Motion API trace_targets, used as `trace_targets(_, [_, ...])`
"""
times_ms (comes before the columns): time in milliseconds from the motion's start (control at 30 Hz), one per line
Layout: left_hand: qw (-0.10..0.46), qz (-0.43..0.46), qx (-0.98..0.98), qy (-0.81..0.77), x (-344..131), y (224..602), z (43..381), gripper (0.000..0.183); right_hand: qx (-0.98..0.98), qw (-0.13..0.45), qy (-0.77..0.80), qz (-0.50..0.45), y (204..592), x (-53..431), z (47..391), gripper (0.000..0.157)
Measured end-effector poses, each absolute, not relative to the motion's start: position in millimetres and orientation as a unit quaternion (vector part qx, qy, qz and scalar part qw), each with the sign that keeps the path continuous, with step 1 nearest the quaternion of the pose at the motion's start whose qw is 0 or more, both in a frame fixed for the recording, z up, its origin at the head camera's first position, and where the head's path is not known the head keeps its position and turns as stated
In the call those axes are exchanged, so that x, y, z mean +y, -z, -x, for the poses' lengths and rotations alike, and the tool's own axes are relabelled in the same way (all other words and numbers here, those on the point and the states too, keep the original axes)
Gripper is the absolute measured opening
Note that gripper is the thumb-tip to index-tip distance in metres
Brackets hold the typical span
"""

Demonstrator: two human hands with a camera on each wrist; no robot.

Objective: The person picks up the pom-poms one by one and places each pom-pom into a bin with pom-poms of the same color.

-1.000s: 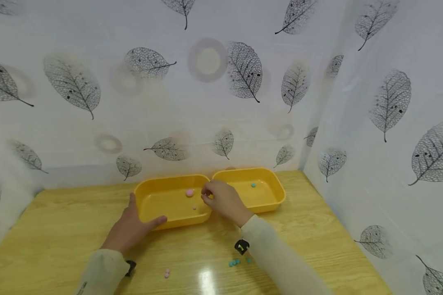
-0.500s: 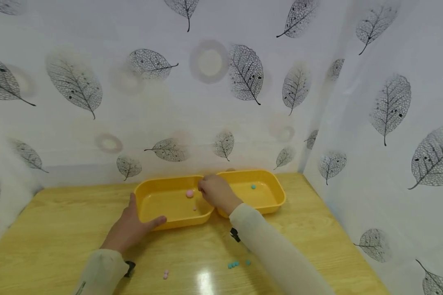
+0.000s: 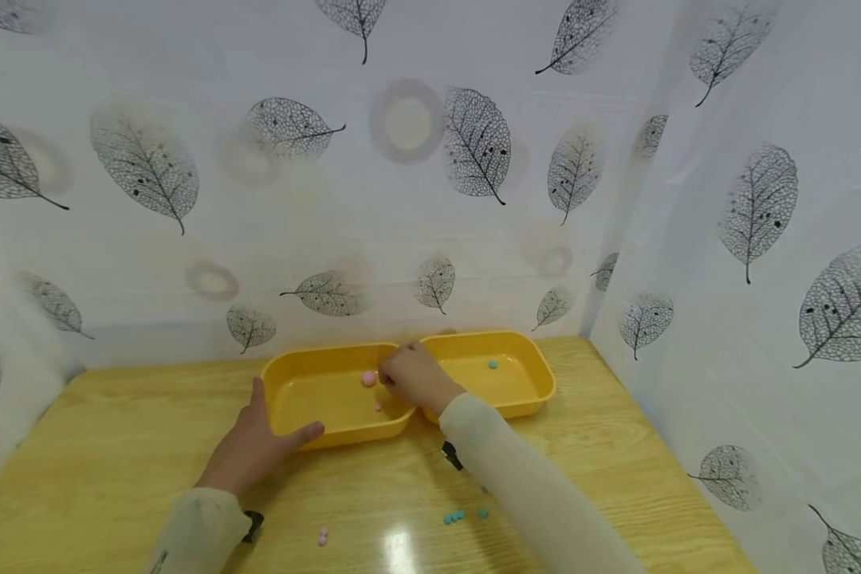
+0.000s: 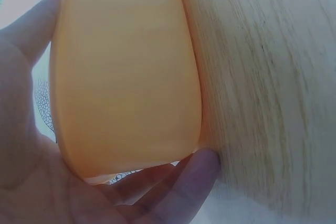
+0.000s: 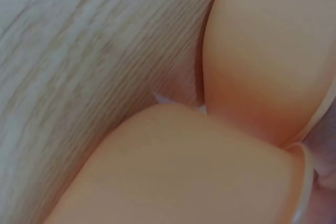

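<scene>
The left yellow tray (image 3: pixel 316 434) sits on the wooden table with a larger pink ball (image 3: pixel 369 379) and a tiny pink bead (image 3: pixel 378 407) inside. My left hand (image 3: pixel 251 446) grips its left end, thumb on the front rim; in the left wrist view the fingers (image 4: pixel 199 174) wrap round the end wall. My right hand (image 3: pixel 416 376) bends over the right end of this tray, where the second yellow tray (image 3: pixel 524 408) adjoins. Its fingers curl over the rim (image 5: pixel 302 182), their tips hidden. A blue-green bead (image 3: pixel 493 364) lies in the second tray.
Several blue-green beads (image 3: pixel 454 517) lie on the table near my right sleeve, with another bead (image 3: pixel 483 513) beside them. Two pink beads (image 3: pixel 323 536) sit at the front. A leaf-patterned curtain (image 3: pixel 402 199) stands behind the trays and along the right side.
My right hand has shifted slightly left and turned downward, from pinched fingers above the rim to curled fingers over it. The left hand has stayed on the tray's end.
</scene>
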State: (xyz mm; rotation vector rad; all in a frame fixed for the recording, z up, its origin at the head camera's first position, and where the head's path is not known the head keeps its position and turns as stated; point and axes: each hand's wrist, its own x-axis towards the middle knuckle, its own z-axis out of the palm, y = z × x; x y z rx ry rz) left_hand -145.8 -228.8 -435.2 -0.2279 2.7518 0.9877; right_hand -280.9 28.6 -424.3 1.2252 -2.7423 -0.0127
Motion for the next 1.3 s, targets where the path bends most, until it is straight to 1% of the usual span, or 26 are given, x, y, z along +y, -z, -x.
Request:
trace_targets(167, [0.102,0.076,0.932,-0.339,-228.5,437.7,145.1,0.144,-0.909,0.057,0.004,-0.413,427.3,25.9,280.7,0.038])
trace_targets(500, [0.105,0.074,0.934,-0.335,-227.9,435.0,144.7,0.143,-0.908,0.044,0.035,-0.416,427.1,24.0,280.3,0.044])
trace_targets(933, [0.103,0.076,0.933,-0.335,-228.0,434.4,144.0,0.142,-0.908,0.046,0.008,-0.417,426.2,25.8,278.4,0.038])
trace_targets(1200, [0.103,0.076,0.933,-0.336,-227.2,433.4,143.9,0.142,-0.903,0.067,-0.016,-0.423,427.5,29.2,279.2,0.037])
trace_targets(1300, [0.106,0.078,0.933,-0.336,-227.2,433.0,143.9,0.142,-0.902,0.070,-0.024,-0.426,428.6,31.0,279.6,0.031])
